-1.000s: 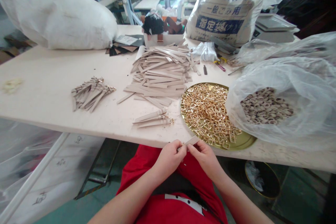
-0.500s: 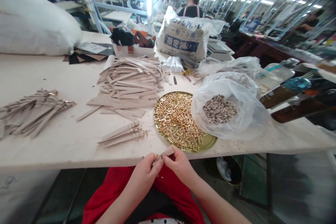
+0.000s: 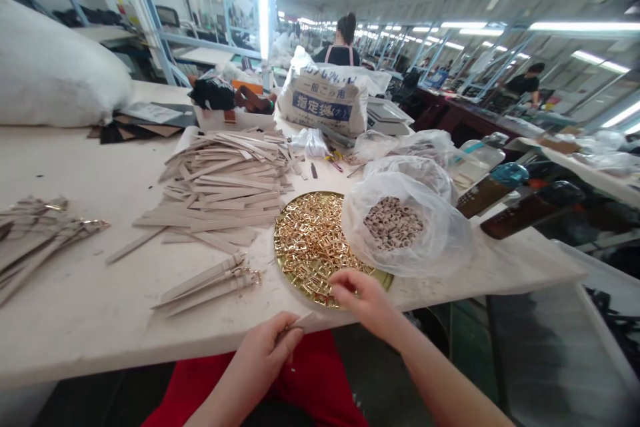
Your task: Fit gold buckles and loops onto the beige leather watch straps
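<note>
A strap [image 3: 303, 320] is pinched in the left hand [image 3: 270, 345], presumably freeing the right hand [image 3: 366, 299], curled over buckles [image 3: 310, 233] beneath it; whether one is gripped cannot be told.

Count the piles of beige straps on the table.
3: a large pile left of the tray; a small pile in front of it; and a third pile at the picture's left edge, partly cut off. Others may lie out of view.

Your strips [image 3: 230, 180]: beige-grey. Buckles [image 3: 306, 235]: bright gold; tray [image 3: 388, 279]: olive-gold. Loops [image 3: 394, 224]: grey-brown, bag [image 3: 445, 243] milky-clear. You've got an off-white worktop [image 3: 120, 170], red clothing [image 3: 320, 377], white sack [image 3: 323, 105] with blue print.
</note>
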`<state>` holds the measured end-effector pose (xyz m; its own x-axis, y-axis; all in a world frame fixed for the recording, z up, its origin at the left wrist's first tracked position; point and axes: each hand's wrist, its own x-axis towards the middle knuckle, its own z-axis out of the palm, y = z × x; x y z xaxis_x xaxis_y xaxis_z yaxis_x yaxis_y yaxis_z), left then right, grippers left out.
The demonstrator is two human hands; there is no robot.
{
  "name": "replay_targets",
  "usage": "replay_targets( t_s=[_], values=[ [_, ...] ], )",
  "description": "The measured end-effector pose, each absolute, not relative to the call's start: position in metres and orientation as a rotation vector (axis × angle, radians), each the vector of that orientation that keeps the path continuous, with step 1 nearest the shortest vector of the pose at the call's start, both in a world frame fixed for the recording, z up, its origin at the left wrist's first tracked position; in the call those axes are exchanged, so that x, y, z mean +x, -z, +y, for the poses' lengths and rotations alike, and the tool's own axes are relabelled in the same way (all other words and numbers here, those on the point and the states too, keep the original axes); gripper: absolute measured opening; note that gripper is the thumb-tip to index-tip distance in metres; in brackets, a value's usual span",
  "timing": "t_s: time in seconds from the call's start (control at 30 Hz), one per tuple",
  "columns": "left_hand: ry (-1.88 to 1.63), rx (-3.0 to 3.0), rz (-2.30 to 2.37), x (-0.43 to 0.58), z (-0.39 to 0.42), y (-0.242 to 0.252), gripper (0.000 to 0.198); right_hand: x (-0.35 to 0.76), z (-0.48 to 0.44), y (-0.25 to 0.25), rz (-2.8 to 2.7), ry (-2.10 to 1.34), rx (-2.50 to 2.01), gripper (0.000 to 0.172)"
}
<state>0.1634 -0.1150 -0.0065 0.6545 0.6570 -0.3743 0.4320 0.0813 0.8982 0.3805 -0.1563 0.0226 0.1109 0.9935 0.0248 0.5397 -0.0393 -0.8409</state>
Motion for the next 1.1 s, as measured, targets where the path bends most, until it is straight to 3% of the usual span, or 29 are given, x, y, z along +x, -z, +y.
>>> replay_targets(
  t_s=[0.13,0.33,0.47,0.57,0.67,0.77,1.1],
  values=[
    [-0.249,1.540,1.012,0.165,-0.115,0.007,0.031,0.477,-0.113,-0.023,-1.280,-0.168,-2.097,0.022],
    [-0.250,1.486,0.964,0.171,-0.120,0.005,0.032,0.536,-0.070,-0.013,-1.260,-0.035,-2.221,0.005],
    [-0.298,1.462,1.014,0.169,-0.120,0.001,0.034,0.528,-0.079,-0.014,-1.260,-0.031,-2.220,0.008],
    [-0.366,1.439,1.038,0.172,-0.117,-0.005,0.032,0.492,-0.103,-0.019,-1.252,-0.194,-2.130,0.016],
    [-0.455,1.424,1.027,0.181,-0.114,-0.014,0.031,0.426,-0.132,-0.023,-1.050,-0.933,-1.630,0.024],
    [-0.561,1.418,1.021,0.187,-0.113,-0.019,0.030,0.359,-0.152,-0.022,-0.725,-1.324,-1.278,0.023],
    [-0.587,1.496,1.124,0.161,-0.116,-0.018,0.027,0.305,-0.145,0.003,-0.382,-1.415,-1.116,0.020]
  ],
)
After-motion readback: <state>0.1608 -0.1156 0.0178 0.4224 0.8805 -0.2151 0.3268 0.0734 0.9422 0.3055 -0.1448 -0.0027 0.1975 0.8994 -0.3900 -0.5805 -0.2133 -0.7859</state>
